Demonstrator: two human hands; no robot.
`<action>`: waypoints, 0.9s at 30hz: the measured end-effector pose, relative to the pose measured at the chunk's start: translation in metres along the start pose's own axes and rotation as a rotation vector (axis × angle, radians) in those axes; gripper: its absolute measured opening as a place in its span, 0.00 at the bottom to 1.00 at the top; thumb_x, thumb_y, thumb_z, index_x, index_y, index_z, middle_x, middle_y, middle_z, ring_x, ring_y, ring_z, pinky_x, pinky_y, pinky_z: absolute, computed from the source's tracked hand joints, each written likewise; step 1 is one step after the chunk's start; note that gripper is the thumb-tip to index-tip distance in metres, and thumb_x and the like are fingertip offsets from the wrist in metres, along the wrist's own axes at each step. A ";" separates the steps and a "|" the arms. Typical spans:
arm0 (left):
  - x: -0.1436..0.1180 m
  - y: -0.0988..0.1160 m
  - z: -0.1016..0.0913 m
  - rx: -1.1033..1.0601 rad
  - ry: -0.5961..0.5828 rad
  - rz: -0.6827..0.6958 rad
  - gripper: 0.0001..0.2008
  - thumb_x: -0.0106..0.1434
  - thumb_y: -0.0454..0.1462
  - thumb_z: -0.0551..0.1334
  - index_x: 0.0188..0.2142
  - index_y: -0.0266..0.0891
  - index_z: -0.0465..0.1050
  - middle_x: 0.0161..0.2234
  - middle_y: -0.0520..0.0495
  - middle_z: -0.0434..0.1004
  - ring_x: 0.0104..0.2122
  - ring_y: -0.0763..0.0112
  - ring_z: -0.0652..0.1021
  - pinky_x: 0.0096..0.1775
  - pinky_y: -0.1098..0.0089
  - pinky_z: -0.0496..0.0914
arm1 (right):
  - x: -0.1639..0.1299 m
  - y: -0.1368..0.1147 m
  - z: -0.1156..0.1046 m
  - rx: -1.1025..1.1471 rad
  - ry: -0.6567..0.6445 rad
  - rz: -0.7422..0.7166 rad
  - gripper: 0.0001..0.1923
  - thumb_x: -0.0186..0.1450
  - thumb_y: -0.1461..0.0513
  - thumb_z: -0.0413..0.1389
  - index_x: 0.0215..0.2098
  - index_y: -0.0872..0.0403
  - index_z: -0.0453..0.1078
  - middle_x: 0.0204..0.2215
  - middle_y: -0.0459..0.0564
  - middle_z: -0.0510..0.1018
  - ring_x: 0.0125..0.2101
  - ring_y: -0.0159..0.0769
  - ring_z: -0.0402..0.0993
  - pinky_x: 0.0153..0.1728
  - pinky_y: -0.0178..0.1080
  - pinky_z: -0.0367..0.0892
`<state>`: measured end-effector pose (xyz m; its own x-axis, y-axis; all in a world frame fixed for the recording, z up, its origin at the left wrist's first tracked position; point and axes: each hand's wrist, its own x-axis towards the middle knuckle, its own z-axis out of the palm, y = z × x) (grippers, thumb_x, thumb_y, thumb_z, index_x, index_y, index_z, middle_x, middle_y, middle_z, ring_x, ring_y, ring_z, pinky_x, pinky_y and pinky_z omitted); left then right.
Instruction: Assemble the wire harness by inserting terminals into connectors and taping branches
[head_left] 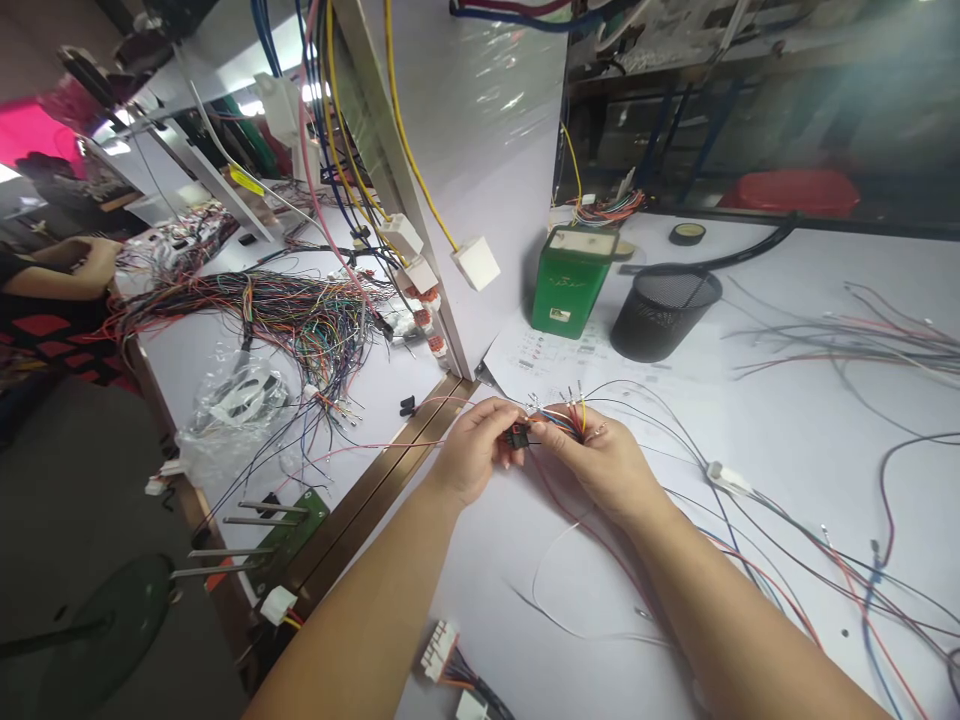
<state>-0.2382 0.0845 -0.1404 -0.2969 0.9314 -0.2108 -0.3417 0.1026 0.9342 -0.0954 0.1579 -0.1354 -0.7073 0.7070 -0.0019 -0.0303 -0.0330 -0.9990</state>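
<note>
**Both hands on a small connector and its wires**

The left hand [472,450] and right hand [600,460] meet just above the white desk [787,430], in front of the green box [568,280]. Between them sits a small dark connector [517,435], pinched by the left fingertips. The right hand is closed on a bunch of coloured wires [570,415] whose bare metal tips fan upward beside the connector; the right forefinger and thumb touch the connector's side. More loose wires trail from the hands across the desk, away from the box.

Right of the green box stands a black mesh cup [664,310]. Left of it rises a white panel [480,130] with yellow cables and white plugs [476,262] hanging. Beyond the panel lies a wire harness [292,310], and another person's arm [67,270] rests at that far bench.
</note>
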 end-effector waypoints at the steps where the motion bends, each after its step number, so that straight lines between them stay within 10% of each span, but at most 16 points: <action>1: -0.001 0.000 0.001 0.020 0.000 -0.003 0.11 0.61 0.43 0.60 0.31 0.37 0.70 0.23 0.52 0.70 0.19 0.78 0.70 0.20 0.76 0.58 | 0.000 0.002 0.000 0.004 0.024 -0.003 0.11 0.62 0.54 0.56 0.35 0.54 0.72 0.31 0.48 0.77 0.34 0.37 0.72 0.39 0.39 0.65; 9: 0.001 0.001 -0.002 -0.145 -0.014 -0.006 0.18 0.59 0.40 0.65 0.48 0.42 0.69 0.31 0.52 0.71 0.29 0.76 0.74 0.29 0.74 0.64 | 0.002 0.010 -0.004 -0.064 0.240 0.022 0.14 0.60 0.51 0.57 0.31 0.53 0.69 0.28 0.45 0.72 0.29 0.33 0.65 0.32 0.37 0.61; 27: 0.006 0.000 -0.011 -0.264 -0.033 -0.105 0.16 0.59 0.36 0.65 0.48 0.39 0.74 0.35 0.48 0.72 0.29 0.77 0.73 0.32 0.74 0.68 | 0.000 0.003 -0.004 -0.473 0.179 -0.217 0.05 0.62 0.61 0.53 0.27 0.51 0.66 0.24 0.44 0.66 0.26 0.32 0.63 0.28 0.35 0.57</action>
<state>-0.2494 0.0858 -0.1449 -0.2202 0.9317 -0.2887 -0.5907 0.1082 0.7996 -0.0930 0.1604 -0.1387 -0.5877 0.7726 0.2403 0.1875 0.4189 -0.8885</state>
